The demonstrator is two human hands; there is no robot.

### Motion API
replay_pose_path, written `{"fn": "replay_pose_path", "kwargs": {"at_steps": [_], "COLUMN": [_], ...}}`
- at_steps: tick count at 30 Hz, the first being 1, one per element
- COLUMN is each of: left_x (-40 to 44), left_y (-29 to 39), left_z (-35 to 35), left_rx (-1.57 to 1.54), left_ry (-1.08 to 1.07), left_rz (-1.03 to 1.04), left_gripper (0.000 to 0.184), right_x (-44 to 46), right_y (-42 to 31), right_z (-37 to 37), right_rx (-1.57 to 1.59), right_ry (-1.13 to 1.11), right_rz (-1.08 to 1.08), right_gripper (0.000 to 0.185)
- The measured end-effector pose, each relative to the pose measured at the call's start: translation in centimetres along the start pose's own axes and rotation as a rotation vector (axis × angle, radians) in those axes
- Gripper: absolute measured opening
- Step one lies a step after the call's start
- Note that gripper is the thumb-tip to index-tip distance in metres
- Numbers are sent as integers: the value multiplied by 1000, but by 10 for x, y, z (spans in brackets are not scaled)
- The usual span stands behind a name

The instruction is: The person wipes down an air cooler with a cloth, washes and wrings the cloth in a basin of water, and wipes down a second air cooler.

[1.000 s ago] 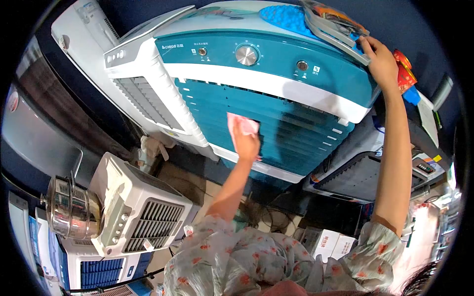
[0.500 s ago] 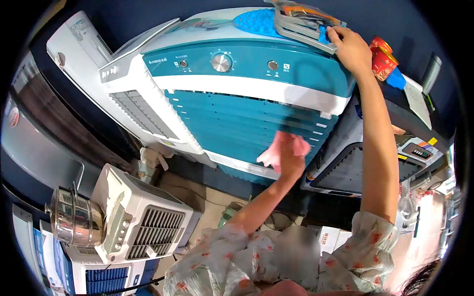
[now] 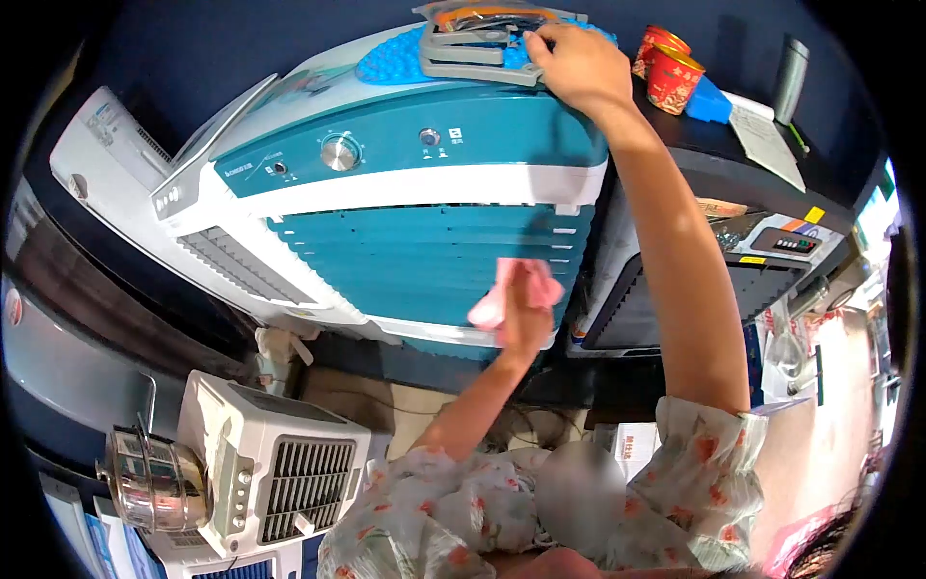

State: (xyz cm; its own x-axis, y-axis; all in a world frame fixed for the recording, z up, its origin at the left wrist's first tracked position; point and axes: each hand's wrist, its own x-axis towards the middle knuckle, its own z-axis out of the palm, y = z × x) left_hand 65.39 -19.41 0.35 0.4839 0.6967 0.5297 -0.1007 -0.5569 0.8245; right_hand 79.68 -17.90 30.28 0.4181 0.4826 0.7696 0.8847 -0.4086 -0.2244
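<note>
A crumpled pink cloth [image 3: 543, 281] is in my left hand [image 3: 527, 323], closed on it and slightly blurred. The cloth lies against the lower right of the teal slatted front of a large white-and-teal air cooler [image 3: 395, 246]. On the cooler's top right edge rests my right hand [image 3: 585, 69], its visible fingers stretched out beside a grey plastic frame [image 3: 473, 60]; part of the fingers is hidden. Under that frame lies a blue bumpy mat [image 3: 391, 60], and a clear bag with orange contents [image 3: 492, 17] sits above it. A silver knob [image 3: 340, 151] is on the cooler's control panel.
Red paper cups [image 3: 673, 79], a notepad [image 3: 767, 145] and a silver flask [image 3: 791, 82] stand on a dark surface at right. At lower left, a smaller cooler [image 3: 260, 463] stands beside a steel pot [image 3: 154, 481]. Cables [image 3: 526, 425] trail over the floor.
The view has shifted, so the cooler appears further left. My left hand still has the cloth at the slats, a little lower on them. My right hand remains at the top edge.
</note>
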Motion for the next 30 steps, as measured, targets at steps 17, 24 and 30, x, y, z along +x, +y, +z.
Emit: {"fn": "replay_pose_path", "kwargs": {"at_steps": [17, 24, 30], "left_x": [3, -15, 40], "left_y": [-2, -96, -164], "left_z": [-18, -205, -312], "left_rx": [-382, -1189, -607], "left_ry": [-192, 363, 792], "left_rz": [74, -613, -572], "left_gripper": [63, 48, 61], "right_x": [6, 8, 12], "right_y": [7, 9, 17], "right_z": [-2, -1, 4], "right_rx": [-5, 26, 75], "right_ry": [-62, -92, -87], "right_rz": [-3, -30, 0], "right_gripper": [46, 45, 48]}}
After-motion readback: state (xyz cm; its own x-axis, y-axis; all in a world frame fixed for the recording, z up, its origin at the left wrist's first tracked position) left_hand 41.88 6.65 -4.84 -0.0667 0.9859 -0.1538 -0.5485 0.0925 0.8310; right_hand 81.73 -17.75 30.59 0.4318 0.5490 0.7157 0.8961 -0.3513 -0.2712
